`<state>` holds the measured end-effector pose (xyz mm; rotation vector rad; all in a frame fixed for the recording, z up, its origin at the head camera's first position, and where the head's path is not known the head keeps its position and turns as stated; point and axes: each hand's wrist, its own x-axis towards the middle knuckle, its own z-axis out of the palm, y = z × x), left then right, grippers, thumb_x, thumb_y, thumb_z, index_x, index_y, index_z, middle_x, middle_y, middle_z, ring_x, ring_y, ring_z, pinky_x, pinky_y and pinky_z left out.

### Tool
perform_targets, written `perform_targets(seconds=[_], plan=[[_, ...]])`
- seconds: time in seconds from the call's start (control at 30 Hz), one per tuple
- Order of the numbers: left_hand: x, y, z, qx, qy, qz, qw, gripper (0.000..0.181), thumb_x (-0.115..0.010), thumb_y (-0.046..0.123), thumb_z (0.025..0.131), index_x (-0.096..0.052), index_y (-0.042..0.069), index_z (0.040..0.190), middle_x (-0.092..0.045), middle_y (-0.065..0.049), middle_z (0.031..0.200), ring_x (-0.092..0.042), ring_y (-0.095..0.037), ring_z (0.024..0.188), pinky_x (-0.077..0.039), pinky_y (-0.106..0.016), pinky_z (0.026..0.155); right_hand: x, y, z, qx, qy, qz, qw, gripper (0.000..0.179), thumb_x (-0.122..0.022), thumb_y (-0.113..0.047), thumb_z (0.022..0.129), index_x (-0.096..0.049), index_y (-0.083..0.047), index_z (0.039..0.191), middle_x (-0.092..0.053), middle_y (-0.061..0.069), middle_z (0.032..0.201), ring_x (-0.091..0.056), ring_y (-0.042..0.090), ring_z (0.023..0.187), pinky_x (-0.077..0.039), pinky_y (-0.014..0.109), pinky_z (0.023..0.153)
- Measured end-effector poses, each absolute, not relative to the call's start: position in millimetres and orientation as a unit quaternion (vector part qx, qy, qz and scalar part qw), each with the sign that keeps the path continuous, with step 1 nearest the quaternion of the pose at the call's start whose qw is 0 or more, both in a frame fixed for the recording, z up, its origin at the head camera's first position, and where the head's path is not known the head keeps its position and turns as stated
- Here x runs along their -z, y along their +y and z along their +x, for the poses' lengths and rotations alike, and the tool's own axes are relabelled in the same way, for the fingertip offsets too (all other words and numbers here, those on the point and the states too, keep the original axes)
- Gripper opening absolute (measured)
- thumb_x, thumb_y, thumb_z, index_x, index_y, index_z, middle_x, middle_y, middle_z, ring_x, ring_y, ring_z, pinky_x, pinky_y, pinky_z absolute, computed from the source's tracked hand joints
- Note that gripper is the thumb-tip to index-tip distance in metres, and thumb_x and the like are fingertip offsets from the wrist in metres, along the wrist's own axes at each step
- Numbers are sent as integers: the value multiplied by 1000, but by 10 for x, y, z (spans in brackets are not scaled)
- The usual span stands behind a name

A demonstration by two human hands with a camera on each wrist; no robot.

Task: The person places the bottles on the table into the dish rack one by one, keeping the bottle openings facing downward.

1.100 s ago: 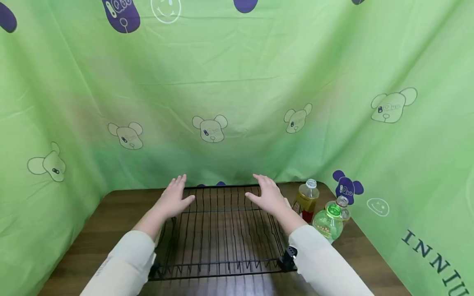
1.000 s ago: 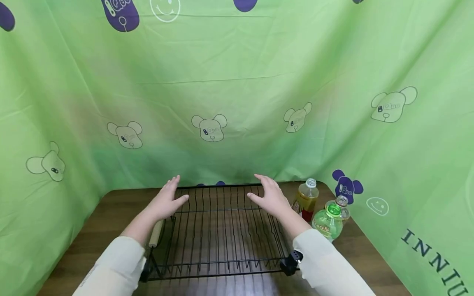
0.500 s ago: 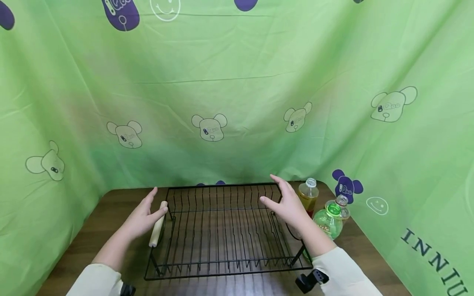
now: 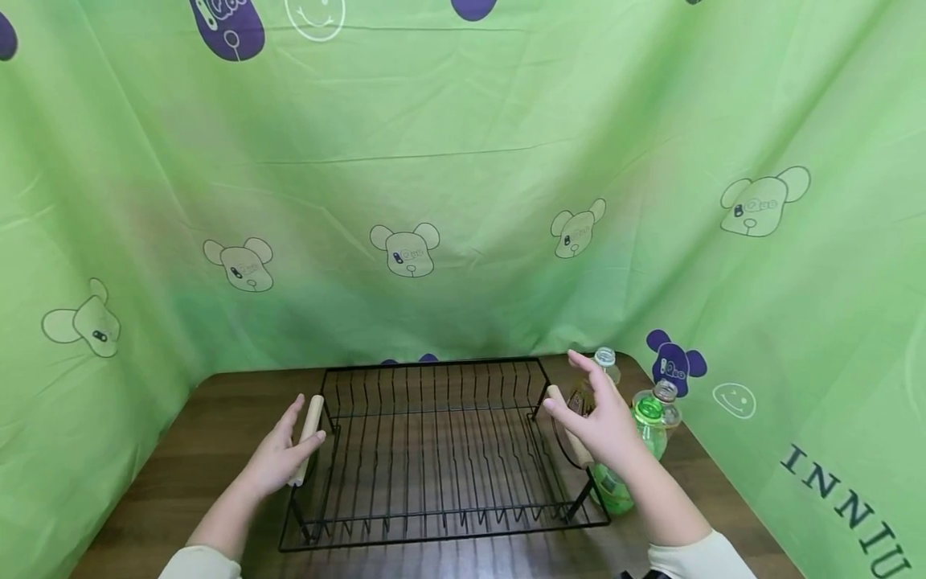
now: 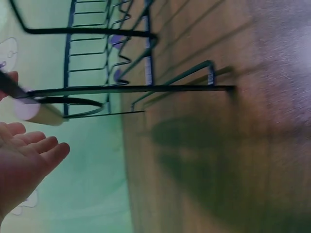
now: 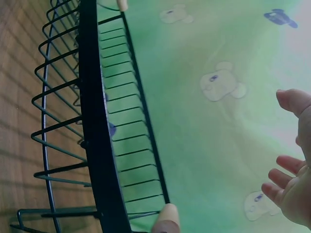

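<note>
A black wire dish rack with pale wooden handles stands on the brown table. My left hand is beside its left handle; the thumb overlaps that handle in the head view. In the left wrist view the fingers are extended just beneath the wooden handle. My right hand is just outside the right handle, with thumb and fingers spread apart. The right wrist view shows that hand away from the rack's bars, holding nothing.
To the right of the rack, partly behind my right hand and forearm, stand a clear bottle, a green bottle and another clear bottle. A green printed cloth hangs behind and around the table.
Both hands have moved apart and nearer to me, from above the rack's far part out to its two side handles. The right handle has come into view. The rack has stayed in place.
</note>
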<state>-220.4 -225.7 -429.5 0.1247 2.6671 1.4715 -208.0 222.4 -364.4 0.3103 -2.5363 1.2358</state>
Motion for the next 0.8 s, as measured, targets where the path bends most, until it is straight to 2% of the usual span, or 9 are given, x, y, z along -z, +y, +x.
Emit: perform_targets(seconds=[0.13, 0.17, 0.3, 0.43, 0.47, 0.53, 0.63, 0.7, 0.8], plan=[[4412, -2235, -2202, -500, 864, 21, 46, 84, -55, 26, 100, 2, 5, 158, -15, -36, 156, -59, -41, 106, -55, -34, 61, 3641, 2286, -1964, -435, -877, 113, 168, 75, -71, -21, 90, -30, -7, 152, -36, 22, 153, -39, 43, 135, -35, 57, 109], [4429, -2231, -2201, -504, 862, 18, 48, 83, -54, 25, 100, 2, 4, 157, -14, -36, 156, -57, -43, 109, -54, -34, 63, 3639, 2301, -1937, -436, -876, 113, 173, 75, -71, -20, 90, -31, -6, 151, -37, 22, 152, -40, 42, 134, -37, 48, 112], [4467, -2227, -2211, -519, 853, 14, 58, 80, -49, 24, 102, 4, 3, 157, -5, -34, 159, -38, -54, 133, -52, -50, 89, 3604, 2360, -1831, -436, -877, 99, 178, 77, -72, -19, 89, -30, -6, 152, -37, 23, 152, -41, 44, 133, -38, 51, 109], [4491, -2225, -2224, -541, 838, 19, 69, 73, -43, 19, 104, 5, 2, 157, 3, -31, 161, -13, -51, 145, -29, -66, 111, 3593, 2444, -1736, -441, -874, 81, 185, 81, -74, -16, 87, -28, -8, 153, -35, 24, 153, -42, 47, 132, -36, 66, 102], [4498, -2225, -2227, -548, 833, 20, 71, 72, -42, 17, 104, 5, 2, 157, 4, -31, 161, -9, -51, 146, -26, -67, 113, 3605, 2471, -1721, -441, -873, 79, 192, 82, -74, -15, 86, -28, -9, 153, -35, 25, 153, -43, 46, 131, -40, 58, 106], [4510, -2226, -2228, -554, 829, 21, 74, 71, -41, 16, 104, 5, 3, 157, 5, -31, 161, -8, -51, 146, -26, -67, 112, 3621, 2519, -1691, -439, -868, 83, 215, 82, -75, -11, 85, -29, -8, 153, -37, 24, 151, -47, 27, 133, -42, 34, 110], [4521, -2229, -2230, -556, 827, 22, 75, 71, -41, 16, 104, 4, 3, 157, 4, -30, 161, -9, -51, 146, -32, -65, 108, 3655, 2600, -1659, -437, -858, 91, 253, 82, -75, -5, 82, -31, -6, 151, -42, 11, 148, -43, -5, 125, -35, 3, 99], [4532, -2237, -2236, -555, 829, 23, 72, 71, -41, 16, 103, 3, 3, 157, 2, -31, 161, -10, -52, 146, -35, -61, 106, 3676, 2663, -1648, -438, -852, 88, 273, 82, -75, -2, 82, -31, -5, 151, -44, -5, 143, -37, -18, 116, -30, -3, 96], [4542, -2238, -2235, -553, 830, 22, 71, 70, -41, 15, 103, 2, 3, 157, 1, -30, 161, -12, -51, 146, -36, -56, 104, 3715, 2771, -1625, -441, -846, 70, 290, 82, -75, 0, 82, -32, -6, 151, -41, -20, 135, -38, -20, 114, -30, -3, 97]])
